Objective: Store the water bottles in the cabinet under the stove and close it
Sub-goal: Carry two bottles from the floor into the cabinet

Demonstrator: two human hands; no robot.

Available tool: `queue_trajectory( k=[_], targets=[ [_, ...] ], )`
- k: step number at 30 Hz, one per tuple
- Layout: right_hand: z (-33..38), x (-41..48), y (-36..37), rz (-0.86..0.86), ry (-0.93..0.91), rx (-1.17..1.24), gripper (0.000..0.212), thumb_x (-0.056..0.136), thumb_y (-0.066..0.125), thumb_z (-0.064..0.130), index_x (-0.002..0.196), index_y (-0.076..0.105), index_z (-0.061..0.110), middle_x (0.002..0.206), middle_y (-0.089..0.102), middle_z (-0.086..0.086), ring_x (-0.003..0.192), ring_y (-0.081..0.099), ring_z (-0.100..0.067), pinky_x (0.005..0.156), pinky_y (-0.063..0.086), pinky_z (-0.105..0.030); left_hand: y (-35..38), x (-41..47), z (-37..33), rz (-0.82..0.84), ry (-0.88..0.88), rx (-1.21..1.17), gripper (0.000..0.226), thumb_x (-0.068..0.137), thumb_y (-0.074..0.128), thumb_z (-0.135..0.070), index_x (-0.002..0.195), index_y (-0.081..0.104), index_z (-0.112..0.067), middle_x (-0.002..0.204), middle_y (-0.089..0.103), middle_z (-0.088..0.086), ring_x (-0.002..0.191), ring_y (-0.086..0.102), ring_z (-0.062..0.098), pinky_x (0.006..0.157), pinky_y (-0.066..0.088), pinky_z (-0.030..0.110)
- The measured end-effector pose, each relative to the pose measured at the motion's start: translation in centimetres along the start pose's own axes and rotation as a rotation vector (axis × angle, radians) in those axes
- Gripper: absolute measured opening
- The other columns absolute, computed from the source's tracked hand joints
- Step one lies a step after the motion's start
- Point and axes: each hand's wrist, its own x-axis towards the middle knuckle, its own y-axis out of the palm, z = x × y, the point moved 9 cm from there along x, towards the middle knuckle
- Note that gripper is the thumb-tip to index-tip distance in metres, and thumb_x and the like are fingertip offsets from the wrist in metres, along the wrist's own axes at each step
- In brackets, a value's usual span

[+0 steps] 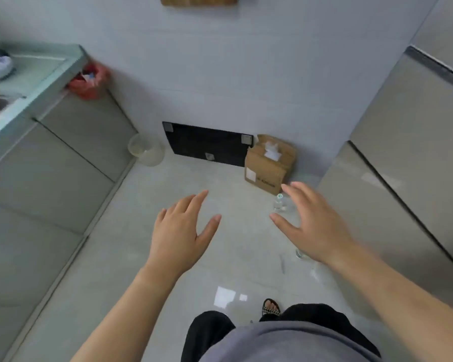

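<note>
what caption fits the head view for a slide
Both open hands, left and right, reach down toward a water bottle standing on the kitchen floor.

Pale grey-white glossy floor tiles [168, 270], grey-green cabinet doors [63, 163] at left, red bag [88, 83] upper left, black panel [207, 145] at centre, brown cardboard box [268, 165], clear bottle [279, 203] with green-white cap, black trousers [207, 333], grey shirt [285, 346] at bottom.
</note>
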Motion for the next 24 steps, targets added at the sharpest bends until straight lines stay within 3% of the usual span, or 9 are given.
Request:
queue_trajectory(
  k=[12, 18, 24],
  targets=[
    [-11.6, 2.3, 0.1, -0.156, 0.604, 0.103, 0.070, 0.085, 0.041, 0.060, 0.141, 0.032, 0.019, 0.149, 0.029, -0.003, 0.138, 0.027, -0.021, 0.108, 0.028, -0.035, 7.2, 17.1, -10.9, 0.281, 0.583, 0.048, 0.073, 0.082, 0.012, -0.067, 0.139, 0.033, -0.029, 0.139, 0.045, -0.007, 0.129, 0.041, 0.017, 0.106, 0.033, 0.037],
    [-13.0, 3.5, 4.0, -0.234, 0.935, 0.165, 0.062, 0.088, 0.046, 0.052, 0.141, 0.031, 0.023, 0.150, 0.027, -0.002, 0.136, 0.028, -0.021, 0.106, 0.029, -0.033, 12.2, 24.3, -13.2, 0.457, 0.858, 0.164, 0.059, 0.090, 0.026, -0.060, 0.141, 0.030, -0.030, 0.143, 0.041, -0.006, 0.131, 0.039, 0.018, 0.108, 0.031, 0.041],
    [-15.5, 4.3, 9.2, -0.338, 1.071, 0.257, 0.060, 0.088, 0.050, 0.047, 0.140, 0.034, 0.020, 0.145, 0.034, 0.001, 0.133, 0.033, -0.019, 0.099, 0.038, -0.035, 18.0, 27.0, -15.1, 0.480, 1.012, 0.202, 0.056, 0.091, 0.031, -0.056, 0.139, 0.035, -0.028, 0.139, 0.046, -0.004, 0.127, 0.044, 0.019, 0.102, 0.035, 0.037]
  ],
)
